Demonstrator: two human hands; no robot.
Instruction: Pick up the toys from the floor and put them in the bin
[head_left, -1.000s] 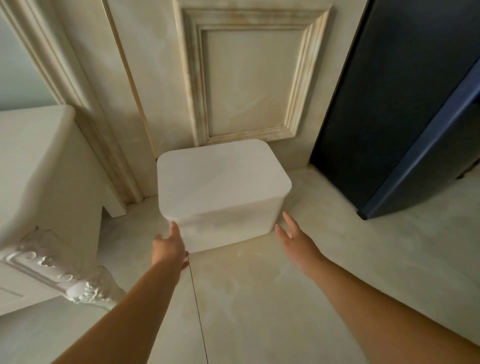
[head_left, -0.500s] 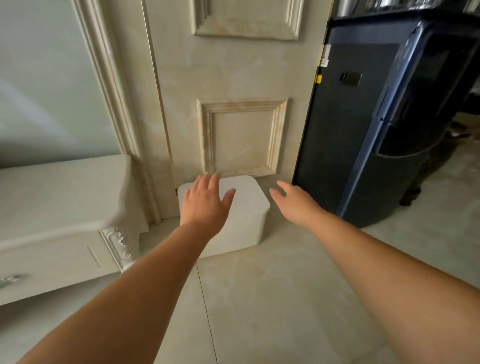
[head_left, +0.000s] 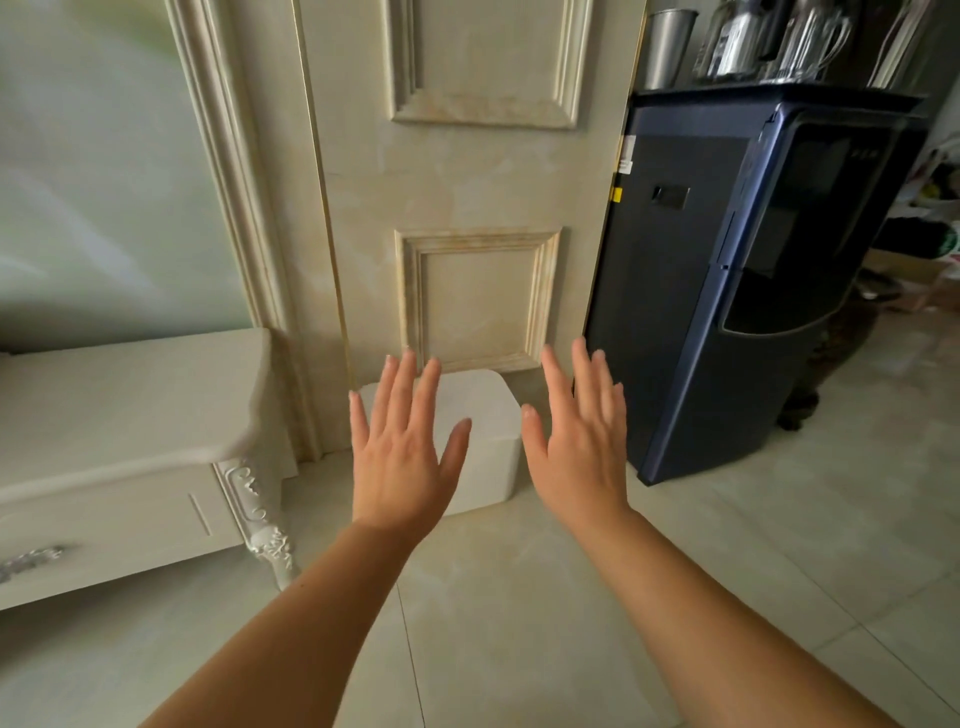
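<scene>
A white bin (head_left: 493, 415) with a flat lid on it stands on the floor against a cream panelled door. My left hand (head_left: 402, 457) is held up in front of the bin's left half, fingers spread and straight, holding nothing. My right hand (head_left: 582, 441) is raised just right of the bin, also with straight spread fingers and nothing in it. Both hands are nearer to me than the bin and touch nothing. No toys are in sight.
A white carved cabinet (head_left: 135, 447) stands at the left. A dark blue water dispenser (head_left: 737, 270) with metal cups on top stands at the right. Pale floor tiles (head_left: 519, 623) run from the bin towards me. A dark shape lies behind the dispenser.
My view has pulled back and up from the bin. Both hands have left the bin's sides and risen, fingers now spread in front of it.
</scene>
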